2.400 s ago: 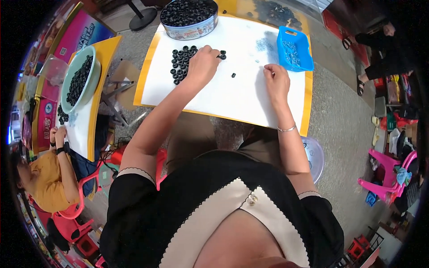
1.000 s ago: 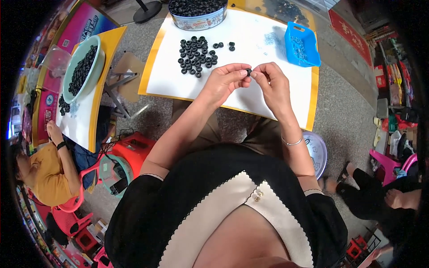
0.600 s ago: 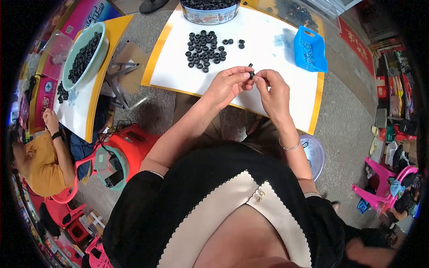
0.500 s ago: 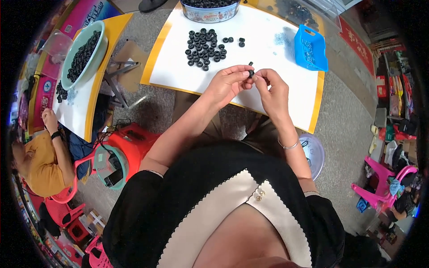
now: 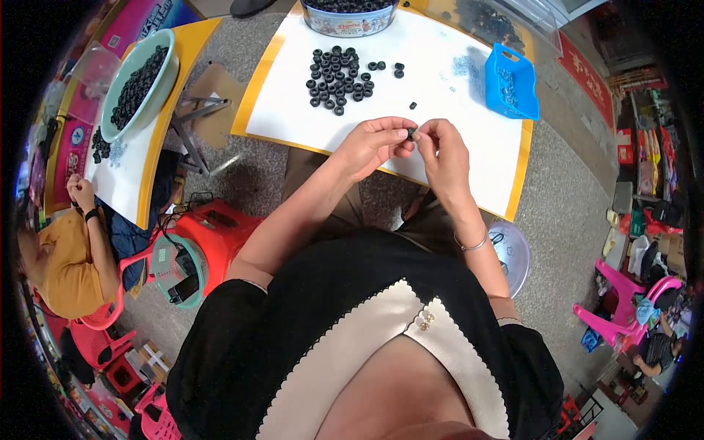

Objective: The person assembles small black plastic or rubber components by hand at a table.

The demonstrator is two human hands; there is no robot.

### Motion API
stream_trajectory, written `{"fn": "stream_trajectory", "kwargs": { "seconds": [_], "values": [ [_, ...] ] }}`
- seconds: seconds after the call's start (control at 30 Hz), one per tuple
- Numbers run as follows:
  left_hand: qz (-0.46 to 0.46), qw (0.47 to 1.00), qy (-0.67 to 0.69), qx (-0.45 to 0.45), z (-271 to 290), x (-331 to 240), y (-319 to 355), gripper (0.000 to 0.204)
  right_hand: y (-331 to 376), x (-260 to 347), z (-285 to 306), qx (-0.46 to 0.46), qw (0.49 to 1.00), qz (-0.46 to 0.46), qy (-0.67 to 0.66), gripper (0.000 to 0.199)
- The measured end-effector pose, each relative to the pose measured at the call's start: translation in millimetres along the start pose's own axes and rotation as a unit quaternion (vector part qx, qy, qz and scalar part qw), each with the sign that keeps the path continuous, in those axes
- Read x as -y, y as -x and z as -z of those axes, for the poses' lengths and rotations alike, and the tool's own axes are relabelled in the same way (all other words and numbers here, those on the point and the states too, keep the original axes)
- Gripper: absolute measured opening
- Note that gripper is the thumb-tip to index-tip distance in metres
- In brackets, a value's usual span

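Note:
My left hand (image 5: 376, 145) pinches a small black ring-shaped part (image 5: 411, 134) between thumb and fingers, over the near edge of the white table. From the other side my right hand (image 5: 443, 150) meets it, thumb and forefinger closed at the same part; whether a smaller piece sits in those fingertips is hidden. Just beyond the hands lies a single tiny black piece (image 5: 413, 105). Farther off and to the left spreads a loose group of black rings (image 5: 339, 77). A pair of rings (image 5: 399, 70) lies apart, to the right of the group.
A blue basket (image 5: 511, 103) with small clear bits stands at the table's right. At the back is an oval tin (image 5: 348, 26) of black parts. On the left table (image 5: 121, 187) a pale green basin (image 5: 170, 70) holds more, and a person in a yellow shirt (image 5: 70, 260) sits there.
Both hands have drawn slightly nearer to me, still pinching the black part. The tiny black piece on the table now shows apart from my fingers.

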State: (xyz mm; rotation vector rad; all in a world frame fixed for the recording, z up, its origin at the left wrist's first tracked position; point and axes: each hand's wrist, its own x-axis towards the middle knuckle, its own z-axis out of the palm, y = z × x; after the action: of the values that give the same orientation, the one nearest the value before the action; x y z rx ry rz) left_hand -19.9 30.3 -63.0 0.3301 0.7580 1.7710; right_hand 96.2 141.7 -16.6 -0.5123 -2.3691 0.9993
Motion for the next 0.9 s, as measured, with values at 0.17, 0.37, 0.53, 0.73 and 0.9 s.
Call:
{"fn": "stream_trajectory", "kwargs": {
  "seconds": [0.17,0.37,0.53,0.73,0.9],
  "values": [
    [0.014,0.999,-0.037,-0.012,6,4,5,0.023,0,-9,-3,0.037,0.998,0.041,0.007,0.009],
    [-0.021,0.991,0.118,-0.053,7,-1,2,0.023,-38,-34,-10,-0.005,0.994,-0.111,-0.016,0.021],
    [-0.020,0.990,0.130,-0.057,7,-2,7,0.024,-47,-35,-30,0.023,0.986,-0.015,0.162,0.016],
    [-0.030,0.989,0.117,-0.085,8,-6,9,0.025,-39,-43,-26,0.026,0.995,-0.082,-0.042,0.011],
    [-0.043,0.991,0.089,-0.089,-1,-11,11,0.025,-20,-6,1,0.048,0.905,-0.178,-0.382,0.015]
  ]
}}
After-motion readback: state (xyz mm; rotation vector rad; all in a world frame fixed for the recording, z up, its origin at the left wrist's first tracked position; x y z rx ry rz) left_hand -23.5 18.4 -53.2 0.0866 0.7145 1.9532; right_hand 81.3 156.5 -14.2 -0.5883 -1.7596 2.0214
